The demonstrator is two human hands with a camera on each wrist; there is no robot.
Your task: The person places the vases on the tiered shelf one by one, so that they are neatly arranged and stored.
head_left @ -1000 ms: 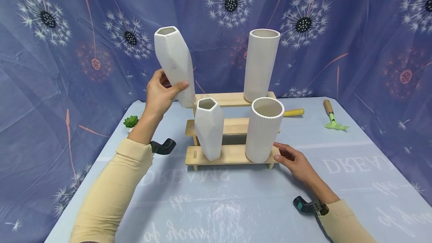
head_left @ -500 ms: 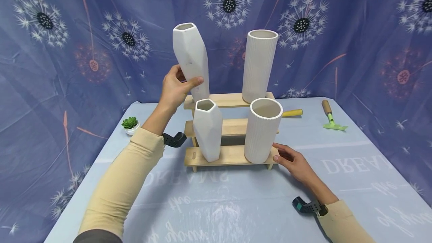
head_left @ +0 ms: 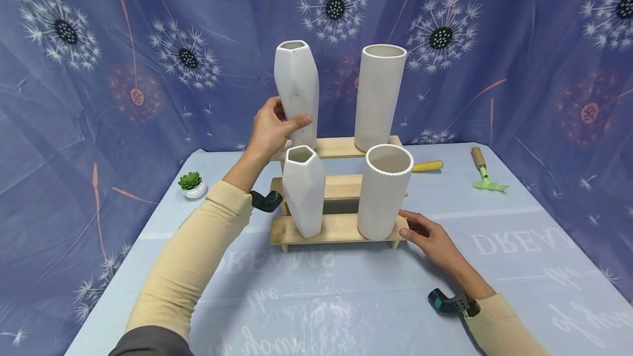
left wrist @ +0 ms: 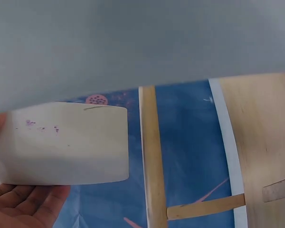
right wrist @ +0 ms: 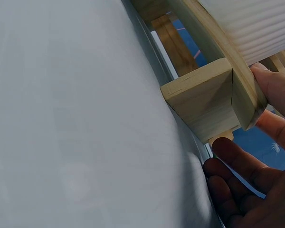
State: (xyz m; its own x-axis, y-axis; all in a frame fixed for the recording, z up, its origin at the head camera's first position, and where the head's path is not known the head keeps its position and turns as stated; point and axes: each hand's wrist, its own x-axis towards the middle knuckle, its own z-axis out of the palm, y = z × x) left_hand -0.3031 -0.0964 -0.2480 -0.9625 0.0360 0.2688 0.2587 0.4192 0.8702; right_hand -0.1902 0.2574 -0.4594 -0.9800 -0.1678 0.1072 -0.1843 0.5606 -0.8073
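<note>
My left hand (head_left: 272, 131) grips the lower part of a white faceted vase (head_left: 299, 81) at the left of the top shelf, thumb across its front. A gap shows between the vase's base (left wrist: 76, 147) and the shelf edge (left wrist: 153, 156) in the left wrist view. My right hand (head_left: 435, 243) holds the right end of the three-tier wooden stand (head_left: 341, 228), with its thumb on the bottom shelf's corner (right wrist: 249, 102). On that shelf stand another faceted vase (head_left: 305, 194) and a ribbed cylinder vase (head_left: 386, 196). A taller-looking ribbed vase (head_left: 379, 98) stands top right.
A small potted succulent (head_left: 192, 184) sits left of the stand. Behind its right side a yellow handle (head_left: 428, 166) pokes out. Farther right lies a green garden tool with a wooden handle (head_left: 478, 158). A blue dandelion-print curtain (head_left: 237, 10) hangs behind the table.
My left hand has carried the faceted vase rightward over the top shelf's left part, and the vase has become more upright. My right hand has stayed on the stand.
</note>
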